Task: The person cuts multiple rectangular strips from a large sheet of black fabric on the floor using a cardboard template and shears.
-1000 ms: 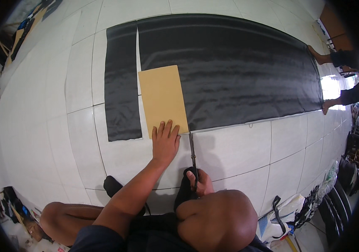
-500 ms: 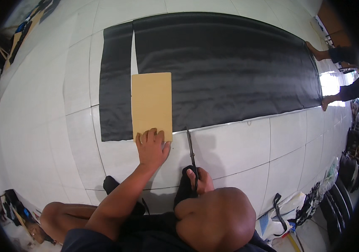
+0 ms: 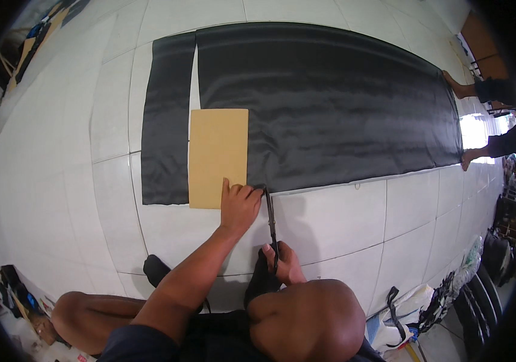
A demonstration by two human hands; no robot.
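A long, shiny black sheet of fabric with a pale underside edge lies across the floor in front of me. On it rests a tan rectangular board, covering part of a slit that separates a narrow strip at the left. My left hand lies over the board's lower right corner, its fingers pinching the fabric's near edge, which is slightly lifted there. My right hand is wrapped around the handles of dark scissors, whose tips meet that edge beside the left fingers.
Another person's bare foot and a second foot stand at the sheet's right end. My bent knees frame the near side. White bags and black items lie at the lower right. Pale tiles make up the floor.
My left hand has slid right, off the board's bottom edge, and taken hold of the fabric's edge. The scissors have shifted slightly left, and the fabric has wrinkled near their tips.
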